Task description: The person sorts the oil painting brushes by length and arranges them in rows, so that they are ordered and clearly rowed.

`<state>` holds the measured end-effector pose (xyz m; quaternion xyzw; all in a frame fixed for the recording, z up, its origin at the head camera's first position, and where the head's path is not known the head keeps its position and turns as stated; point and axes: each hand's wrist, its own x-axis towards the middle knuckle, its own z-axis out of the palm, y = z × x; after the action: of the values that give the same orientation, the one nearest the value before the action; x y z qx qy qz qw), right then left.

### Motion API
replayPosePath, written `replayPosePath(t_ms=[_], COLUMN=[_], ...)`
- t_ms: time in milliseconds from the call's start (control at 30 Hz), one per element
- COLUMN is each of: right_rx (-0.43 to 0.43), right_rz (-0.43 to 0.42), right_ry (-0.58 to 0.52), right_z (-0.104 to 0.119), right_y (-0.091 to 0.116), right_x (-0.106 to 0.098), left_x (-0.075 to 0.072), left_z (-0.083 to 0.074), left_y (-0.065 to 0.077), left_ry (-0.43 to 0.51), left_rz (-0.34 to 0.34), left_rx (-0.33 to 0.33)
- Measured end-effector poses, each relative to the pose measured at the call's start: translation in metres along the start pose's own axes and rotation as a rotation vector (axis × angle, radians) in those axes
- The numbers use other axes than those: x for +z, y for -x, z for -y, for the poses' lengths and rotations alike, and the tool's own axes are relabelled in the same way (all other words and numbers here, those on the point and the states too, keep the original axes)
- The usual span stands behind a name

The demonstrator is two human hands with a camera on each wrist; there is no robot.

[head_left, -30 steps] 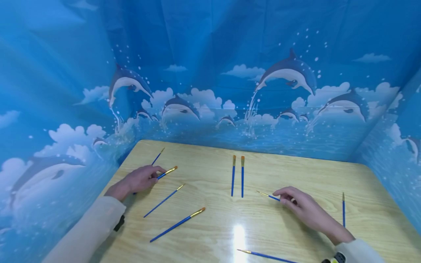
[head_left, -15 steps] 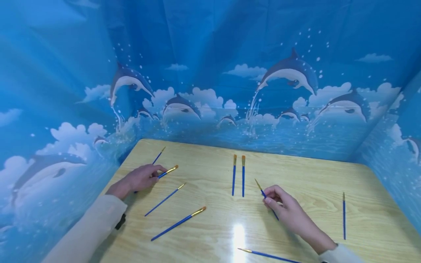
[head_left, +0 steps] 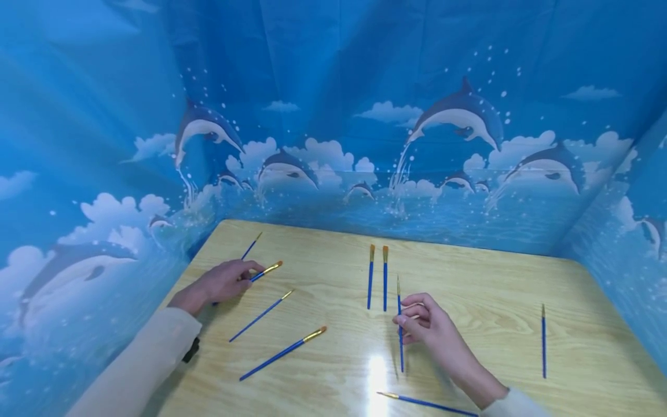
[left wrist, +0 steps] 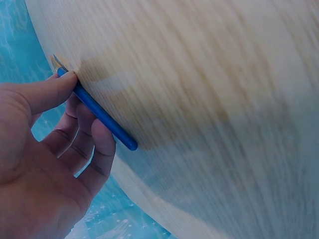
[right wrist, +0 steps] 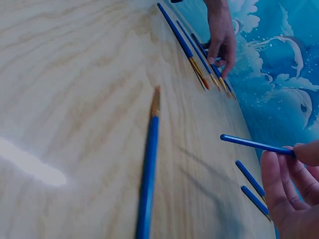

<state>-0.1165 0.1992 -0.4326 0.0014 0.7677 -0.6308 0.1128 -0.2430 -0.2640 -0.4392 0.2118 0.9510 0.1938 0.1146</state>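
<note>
My right hand [head_left: 435,333] pinches a thin blue paintbrush [head_left: 400,341] between thumb and fingers, its fine tip pointing to the back of the table. In the right wrist view that brush's blue handle [right wrist: 254,144] is raised over the table. My left hand [head_left: 224,282] pinches another paintbrush [head_left: 266,271] with a gold ferrule and orange bristles; its blue handle [left wrist: 104,114] runs across the fingers in the left wrist view. Just left of the right hand's brush, two flat paintbrushes, one left [head_left: 370,278] and one right [head_left: 385,279], lie side by side, bristles away from me.
Near the left hand lie a thin brush [head_left: 260,316], a wider brush [head_left: 283,353] and a partly hidden brush [head_left: 251,245]. One thin brush [head_left: 427,403] lies at the front, another [head_left: 544,341] at the right. Dolphin-printed blue sheeting [head_left: 323,116] surrounds the wooden table [head_left: 323,278].
My right hand has moved left with its thin paintbrush, turning it from slanting to nearly straight away from me, beside the flat pair. The left hand stays in place with its brush.
</note>
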Motion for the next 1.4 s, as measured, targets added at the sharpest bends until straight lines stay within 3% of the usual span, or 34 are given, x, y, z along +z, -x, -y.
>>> replayPosePath(t_ms=[267,400,700,1133,1400], right_rx=[-0.063,-0.052,-0.07,-0.221,-0.289], right_rz=[0.09,0.113,0.155,0.199,0.261], right_ry=[-0.027,-0.021,0.039,0.41,0.553], right_z=[-0.01,-0.015,-0.02,-0.016,-0.014], right_y=[0.0,0.0,-0.002,-0.006,-0.008], right_x=[0.025,0.036,0.046,0.054,0.054], left_x=[-0.002,-0.001,-0.003,-0.003,-0.002], left_z=[0.001,0.003,0.002,0.0,-0.001], left_y=[-0.001,-0.004,-0.004,-0.003,-0.003], left_ry=[0.002,-0.005,-0.003,0.0,0.008], left_rz=[0.005,0.007,0.015,0.017,0.022], left_rx=[-0.003,-0.008,-0.005,-0.011,-0.013])
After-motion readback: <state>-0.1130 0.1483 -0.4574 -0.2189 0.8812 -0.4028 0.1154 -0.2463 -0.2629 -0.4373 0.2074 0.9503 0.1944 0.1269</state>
